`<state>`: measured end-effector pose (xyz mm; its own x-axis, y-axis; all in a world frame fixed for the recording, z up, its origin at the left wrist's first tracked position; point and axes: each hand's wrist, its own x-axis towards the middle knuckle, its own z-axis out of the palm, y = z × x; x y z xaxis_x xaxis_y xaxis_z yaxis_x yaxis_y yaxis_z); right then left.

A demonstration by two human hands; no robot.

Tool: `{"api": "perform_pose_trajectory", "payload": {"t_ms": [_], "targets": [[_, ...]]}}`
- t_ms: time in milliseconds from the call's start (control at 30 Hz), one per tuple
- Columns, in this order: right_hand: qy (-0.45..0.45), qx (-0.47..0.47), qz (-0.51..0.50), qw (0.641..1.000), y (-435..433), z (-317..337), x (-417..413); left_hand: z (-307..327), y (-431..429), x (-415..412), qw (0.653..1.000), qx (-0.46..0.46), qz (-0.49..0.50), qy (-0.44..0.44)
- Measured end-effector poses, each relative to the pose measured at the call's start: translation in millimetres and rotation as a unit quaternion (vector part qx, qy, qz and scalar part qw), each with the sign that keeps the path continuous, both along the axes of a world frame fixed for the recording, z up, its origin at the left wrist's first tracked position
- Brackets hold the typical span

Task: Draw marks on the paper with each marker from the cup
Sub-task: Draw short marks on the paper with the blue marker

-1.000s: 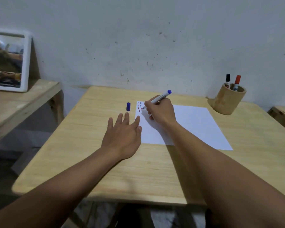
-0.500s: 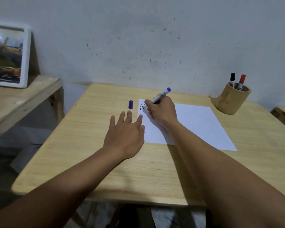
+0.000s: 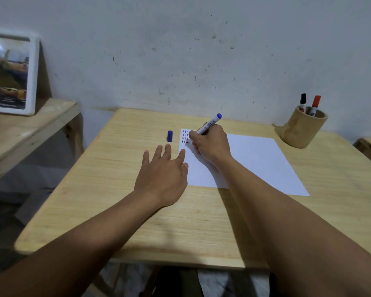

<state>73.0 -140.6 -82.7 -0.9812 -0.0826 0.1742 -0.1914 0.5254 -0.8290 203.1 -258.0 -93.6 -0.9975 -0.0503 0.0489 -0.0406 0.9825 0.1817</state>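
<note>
One table point(image 3: 116, 200) fills the centre of the frame. One side bench point(image 3: 19, 133) stands at the left edge, bearing one framed picture point(image 3: 9, 73) in the upper left. One sheet of paper point(image 3: 255, 159) lies flat on the table, right of centre. One cup point(image 3: 302, 129) stands at the upper right of the table, well apart from the paper; it holds two markers, one black-capped point(image 3: 302, 99) and one red-capped point(image 3: 316, 101), both upright. A third marker point(image 3: 208, 125), blue, is out of the cup. Total markers: three.

Left hand point(image 3: 163, 174): palm down on the table, fingers point(image 3: 157, 151) spread and extended, holding nothing; the forefinger and thumb rest on the paper's left edge.

Right hand point(image 3: 210, 144): fingers clamped on the blue marker, tip down at the paper's upper left corner, blue end raised to the upper right.

One blue cap point(image 3: 169, 136) stands on the table just left of the paper, just beyond the left fingertips, not touching.

Marks point(image 3: 185, 136): small red, blue and dark strokes in rows at the paper's upper left corner; count cannot be told.
</note>
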Motion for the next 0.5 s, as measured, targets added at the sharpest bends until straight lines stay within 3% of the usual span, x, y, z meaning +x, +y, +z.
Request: {"api": "perform_pose_trajectory", "payload": {"t_ms": [267, 400, 500], "targets": [[-0.003, -0.014, -0.001, 1.000, 0.4, 0.8, 1.8, 0.0, -0.1, 0.1, 1.000, -0.001, 0.001, -0.001], [-0.023, -0.100, -0.035, 0.994, 7.2, 3.9, -1.4, 0.8, 0.4, 0.3, 1.000, 0.001, 0.003, 0.000], [-0.032, -0.105, -0.027, 0.994, 9.2, 3.2, -3.1, 1.7, 0.8, 0.0, 1.000, 0.004, 0.005, 0.000]]}}
